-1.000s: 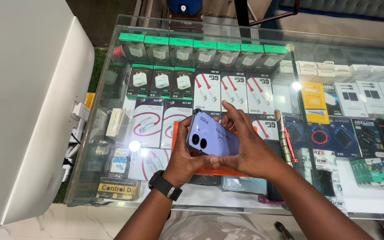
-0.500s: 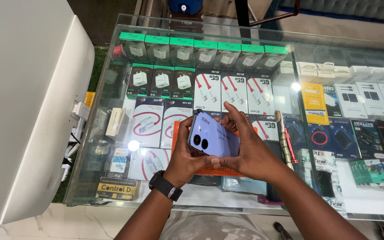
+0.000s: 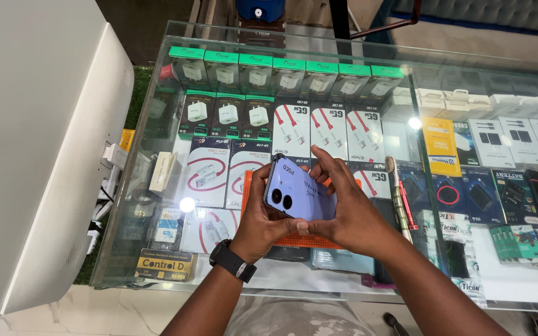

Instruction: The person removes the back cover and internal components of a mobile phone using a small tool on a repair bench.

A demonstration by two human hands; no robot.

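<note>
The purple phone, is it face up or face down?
Face down, screen side hidden. The phone shows its purple back with two round camera lenses, tilted, held between the left hand and right hand above the glass counter.

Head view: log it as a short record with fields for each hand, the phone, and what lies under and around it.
left hand: grips the phone's lower left edge; black watch on the wrist
right hand: holds the phone's right side, fingers curled over its top edge
phone: pale blue, back facing up, two camera lenses showing
under the hands: orange mat on a glass counter
inside the counter: boxed chargers and cables in rows
</note>
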